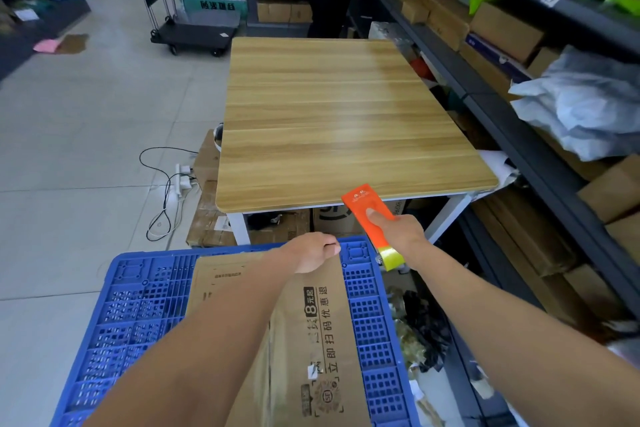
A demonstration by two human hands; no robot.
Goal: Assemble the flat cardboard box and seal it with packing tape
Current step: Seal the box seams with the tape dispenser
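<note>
**Flat carton and tape dispenser poised short of an empty worktop**

From my remote seat, the wooden surface (346, 121) fills the middle of the view, bare, lying straight ahead of both arms and a little to the right. Dark shelving (519, 55) stacked with boxes and bags runs along its right side. Nearer me, low in the frame, sits a blue plastic crate (138, 315) turned bottom-up, and on it rests the flat cardboard box (311, 340), still folded, its long axis running away from me toward the surface, its printed face up.

My left hand (313, 253) is clenched on the far end of the carton, fingers curled under the edge, so that hand is the one on the task's thing. My right hand (398, 230) is closed around an orange tape dispenser (369, 215), thumb pressed on its flat body; the yellowish tape roll (391, 256) shows below the wrist. The dispenser's far tip overlaps the near edge of the surface in view; whether it touches, I cannot tell.

My reading: assembly has not begun. The carton lies just short of the surface and already points at it, so the coming move is a forward carry along its own length, led by the left hand.
</note>
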